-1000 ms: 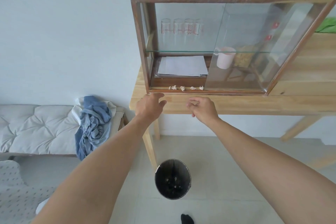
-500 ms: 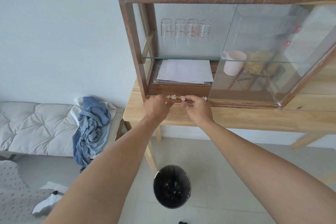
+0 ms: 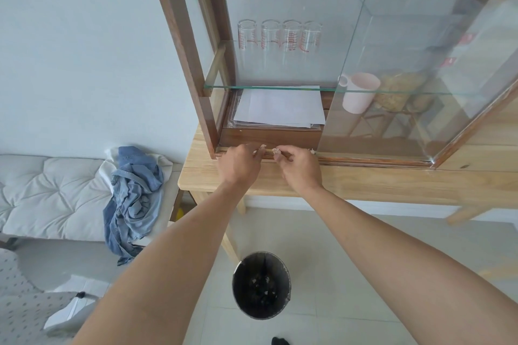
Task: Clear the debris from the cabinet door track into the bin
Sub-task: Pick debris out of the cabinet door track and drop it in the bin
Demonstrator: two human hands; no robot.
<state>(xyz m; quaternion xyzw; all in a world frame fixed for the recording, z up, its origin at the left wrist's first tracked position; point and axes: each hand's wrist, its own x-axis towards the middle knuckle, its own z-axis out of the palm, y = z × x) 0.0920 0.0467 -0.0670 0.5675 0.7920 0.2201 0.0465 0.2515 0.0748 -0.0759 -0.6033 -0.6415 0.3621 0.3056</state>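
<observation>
A wooden cabinet with sliding glass doors stands on a light wood table. Small pale crumpled debris bits [image 3: 263,147] lie in its bottom door track [image 3: 364,160]. My left hand [image 3: 239,164] rests at the track's left end, its fingertips pinched on a bit of debris. My right hand [image 3: 300,166] is just beside it, fingers closed on another pale bit [image 3: 277,151]. One more bit [image 3: 312,151] shows past my right hand. A dark round bin [image 3: 261,285] stands on the floor below, with scraps inside.
The glass door [image 3: 414,78] covers the cabinet's right half; the left half is open. Inside are papers [image 3: 280,106], a pink mug [image 3: 360,92] and several glasses [image 3: 279,36]. A cushioned bench with blue clothes [image 3: 134,193] is at left. The table edge [image 3: 364,185] overhangs the bin.
Both hands rose from the table's front edge to the track and closed on debris bits. The camera moved closer to the cabinet.
</observation>
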